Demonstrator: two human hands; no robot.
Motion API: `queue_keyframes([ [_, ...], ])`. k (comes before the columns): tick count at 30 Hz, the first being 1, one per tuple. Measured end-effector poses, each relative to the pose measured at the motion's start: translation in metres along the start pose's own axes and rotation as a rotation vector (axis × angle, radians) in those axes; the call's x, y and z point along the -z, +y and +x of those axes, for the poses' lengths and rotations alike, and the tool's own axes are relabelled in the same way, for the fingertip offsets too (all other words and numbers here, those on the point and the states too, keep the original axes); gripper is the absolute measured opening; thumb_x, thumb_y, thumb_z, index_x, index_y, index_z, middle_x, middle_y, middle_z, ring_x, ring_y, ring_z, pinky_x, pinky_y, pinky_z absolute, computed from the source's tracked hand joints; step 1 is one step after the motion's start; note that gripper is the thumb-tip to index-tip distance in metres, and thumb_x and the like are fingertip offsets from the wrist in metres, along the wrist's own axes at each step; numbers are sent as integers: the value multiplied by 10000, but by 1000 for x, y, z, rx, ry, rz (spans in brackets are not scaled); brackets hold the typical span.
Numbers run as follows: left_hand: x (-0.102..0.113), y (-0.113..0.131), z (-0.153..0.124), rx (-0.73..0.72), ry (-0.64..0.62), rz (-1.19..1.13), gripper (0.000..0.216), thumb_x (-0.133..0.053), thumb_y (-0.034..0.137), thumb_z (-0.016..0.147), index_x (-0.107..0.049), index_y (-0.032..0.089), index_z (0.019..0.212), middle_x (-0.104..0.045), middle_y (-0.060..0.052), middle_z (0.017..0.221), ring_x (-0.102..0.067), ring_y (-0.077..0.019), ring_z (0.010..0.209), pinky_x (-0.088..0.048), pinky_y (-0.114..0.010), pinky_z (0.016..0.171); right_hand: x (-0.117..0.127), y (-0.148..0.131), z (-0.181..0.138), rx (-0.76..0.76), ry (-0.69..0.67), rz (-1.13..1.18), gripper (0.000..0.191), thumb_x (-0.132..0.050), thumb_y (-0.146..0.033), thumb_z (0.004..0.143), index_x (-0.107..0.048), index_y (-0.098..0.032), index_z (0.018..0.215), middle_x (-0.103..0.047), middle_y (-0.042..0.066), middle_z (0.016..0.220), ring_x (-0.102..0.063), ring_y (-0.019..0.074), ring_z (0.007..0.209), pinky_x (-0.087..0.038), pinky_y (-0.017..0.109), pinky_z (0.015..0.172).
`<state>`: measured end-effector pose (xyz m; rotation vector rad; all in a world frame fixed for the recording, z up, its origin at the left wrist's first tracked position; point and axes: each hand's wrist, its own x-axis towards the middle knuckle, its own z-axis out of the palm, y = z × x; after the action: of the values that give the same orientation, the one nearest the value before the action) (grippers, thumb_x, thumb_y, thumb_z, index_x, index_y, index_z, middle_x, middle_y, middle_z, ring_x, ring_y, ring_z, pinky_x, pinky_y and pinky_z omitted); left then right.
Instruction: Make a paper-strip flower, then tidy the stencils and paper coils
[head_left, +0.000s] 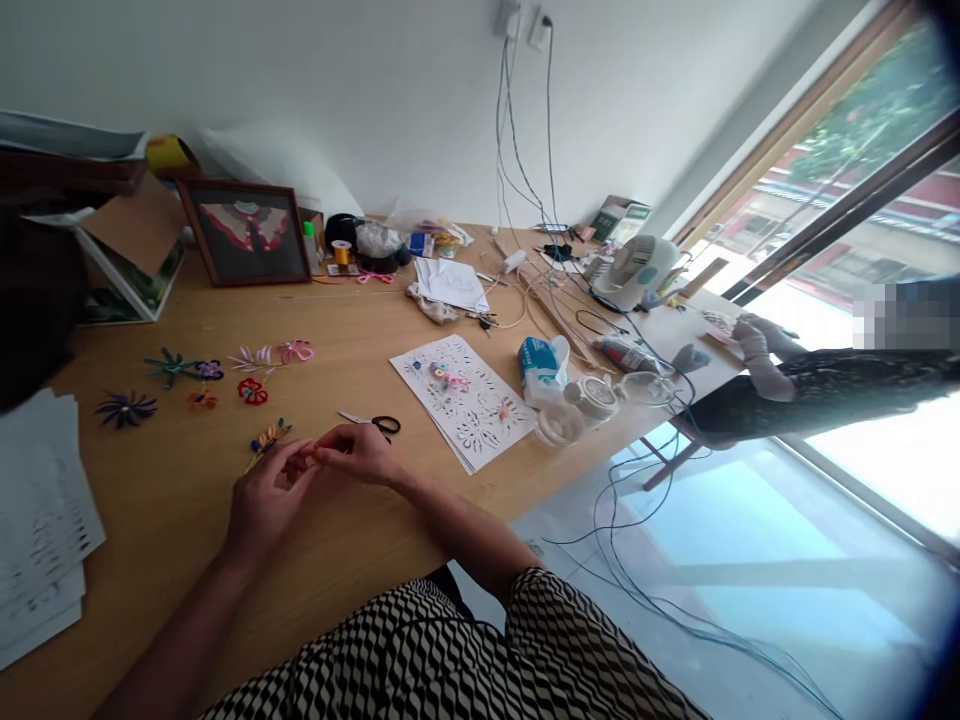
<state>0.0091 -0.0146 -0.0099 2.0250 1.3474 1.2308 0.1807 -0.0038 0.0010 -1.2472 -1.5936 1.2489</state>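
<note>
Holding left hand (264, 497) and right hand (365, 455) fingertip to fingertip, can't tell if gripping anything; see orange-and-blue flower (268, 436) just beyond left hand, scissors (369, 421) just behind right hand, red flower (253, 391) farther back on table (165, 500)

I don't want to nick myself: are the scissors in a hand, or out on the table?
Out: the scissors lie on the table, just beyond the right hand, their black handle ungripped.

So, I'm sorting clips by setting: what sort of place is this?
Probably a small craft studio or workroom, though I can't be certain: colourful handmade-looking flowers lie on the table, with scissors close by and a yellow spool further back.
</note>
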Motion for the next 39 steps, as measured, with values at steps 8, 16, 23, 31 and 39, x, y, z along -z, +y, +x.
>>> queue_keyframes([
  [8, 1, 6, 1, 18, 44, -44, 298, -626, 434, 798, -665, 212, 993, -681, -39, 878, -631, -166, 681, -547, -299, 673, 100, -31, 16, 71, 287, -376, 167, -645, -291, 845, -733, -167, 912, -722, 34, 879, -608, 113, 749, -435, 215, 685],
  [16, 1, 6, 0, 22, 72, -31, 258, -591, 419, 823, -677, 216, 956, -694, -38, 853, -632, -169, 656, -531, -297, 651, 214, -10, 29, -357, 283, -1150, 202, -631, -163, 822, -727, -104, 990, -724, 113, 954, -642, 190, 826, -441, 246, 689],
  [23, 0, 1, 0, 71, 72, -38, 237, -598, 419, 810, -674, 233, 935, -705, -29, 827, -647, -168, 642, -531, -292, 659, 222, 9, 29, -308, 147, -1227, 310, -664, -141, 806, -691, -138, 1114, -681, 120, 1136, -621, 208, 988, -450, 237, 792],
  [31, 0, 1, 2, 121, 67, -21, 248, -585, 424, 812, -674, 228, 935, -699, -25, 812, -645, -161, 642, -529, -276, 660, 233, 13, 26, -308, 24, -1284, 235, -629, -118, 813, -737, -175, 1014, -719, 84, 1030, -647, 196, 914, -448, 226, 734],
  [39, 1, 3, 2, 134, 68, -29, 240, -591, 424, 813, -674, 229, 927, -689, -22, 758, -642, -165, 630, -537, -286, 654, 225, 20, 20, -322, -12, -1304, 188, -648, -182, 820, -745, -165, 980, -718, 121, 997, -645, 204, 884, -431, 231, 701],
])
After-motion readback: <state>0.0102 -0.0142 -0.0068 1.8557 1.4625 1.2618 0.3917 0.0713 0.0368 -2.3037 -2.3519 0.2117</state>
